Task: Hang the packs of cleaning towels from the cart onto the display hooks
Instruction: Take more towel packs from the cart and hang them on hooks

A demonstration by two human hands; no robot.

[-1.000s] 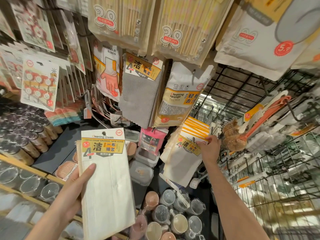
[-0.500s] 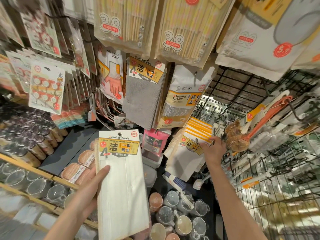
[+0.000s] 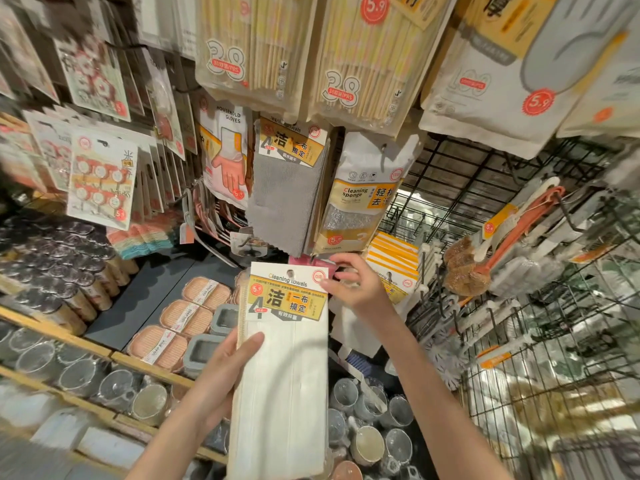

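**White towel pack held up below the hooks**

A white pack of cleaning towels (image 3: pixel 284 368) is being held upright, centre frame, beneath a hanging grey towel pack (image 3: pixel 287 188). Its left edge is being gripped by the left hand (image 3: pixel 225 368), thumb across the front. Its top right corner is being touched by the right hand (image 3: pixel 356 289), fingers loosely spread. Hung white packs (image 3: pixel 394 271) are just behind.

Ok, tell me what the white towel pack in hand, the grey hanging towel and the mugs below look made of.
White towel pack: soft cloth, seemingly in a clear glossy sleeve, going by faint sheen; matte printed card header.
Grey hanging towel: woven, microfibre-like cloth, matte, with a fine grid texture and zigzag-cut bottom edge.
Mugs: probably glass or glazed ceramic; shiny rims with highlights, too blurred to settle.
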